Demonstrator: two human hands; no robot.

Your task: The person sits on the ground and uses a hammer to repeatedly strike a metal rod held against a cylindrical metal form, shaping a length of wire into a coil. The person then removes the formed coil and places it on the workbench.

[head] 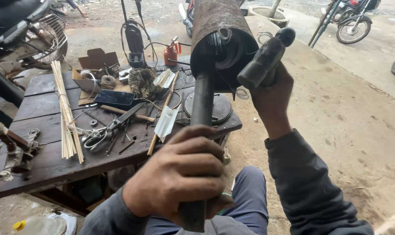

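Head view: one hammer (267,56), one rusty cylinder (219,30), two hands.

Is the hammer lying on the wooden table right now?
No, the hammer is raised in the right hand, beside the rusty cylinder, clear of the table.

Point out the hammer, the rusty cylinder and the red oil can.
hammer (260,65): head view, on the dark head, gripped by the right hand (271,93).
rusty cylinder (215,21): head view, on its outer wall.
red oil can (171,54): head view, on its body, at the table's far edge.
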